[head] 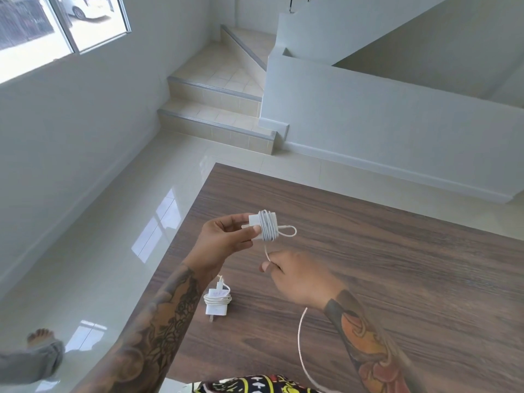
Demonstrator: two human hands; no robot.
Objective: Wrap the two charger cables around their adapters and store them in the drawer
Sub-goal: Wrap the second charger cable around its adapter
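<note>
From the head camera, looking down over a dark wood-grain table (397,279), the left hand (224,239) is raised above the table surface and pinches a white adapter (256,226) between thumb and fingertips at its near end. A white cable (268,229) is wound in several tight turns around the middle of this adapter, and a small loop of it sticks out to the right of the coil. From the underside of the coil a free length drops down to the right hand (297,275), which holds it pinched between curled fingers and thumb just below and slightly right of the adapter. The remaining cable comes out beneath the right wrist, curves down across the table and leaves the picture at the bottom edge, so its end cannot be seen. A second adapter (217,303), also white, lies flat on the table near its left edge, below the left forearm, with its own cable (217,299) already coiled around its body and the prongs pointing toward the viewer. Both forearms carry tattoos. Beyond the table are a glossy tiled floor (113,265), tiled stairs (215,109) and a white half wall (382,123). A bare foot (39,336) shows at lower left.
</note>
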